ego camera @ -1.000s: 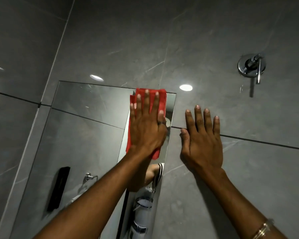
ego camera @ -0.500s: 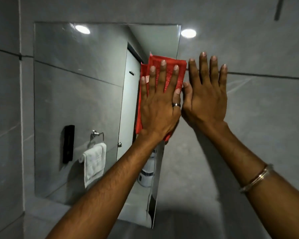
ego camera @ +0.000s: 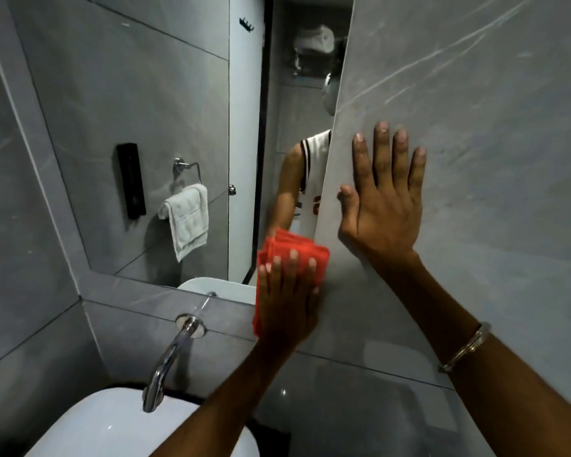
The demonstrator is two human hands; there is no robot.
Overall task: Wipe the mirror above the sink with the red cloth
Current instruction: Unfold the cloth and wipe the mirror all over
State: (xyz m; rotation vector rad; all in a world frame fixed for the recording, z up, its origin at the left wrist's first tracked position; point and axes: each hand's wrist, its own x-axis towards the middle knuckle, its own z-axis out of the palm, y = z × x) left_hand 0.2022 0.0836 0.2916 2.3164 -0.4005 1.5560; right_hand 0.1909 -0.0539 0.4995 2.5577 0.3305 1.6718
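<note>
Red cloth [ego camera: 294, 250] is pressed flat under left hand [ego camera: 287, 308], fingers straight, at lower right corner of mirror [ego camera: 145, 127]. Right hand [ego camera: 383, 206] is braced on wall tile [ego camera: 482, 127], fingers spread. Even pressure is advised; glass further left is best covered with overlapping strokes.

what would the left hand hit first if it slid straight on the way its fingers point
Probably nothing: the left hand, pressing the folded red cloth, points up the right edge of the wall mirror, bare glass. The right hand on the grey tile sits close beside that line.
</note>
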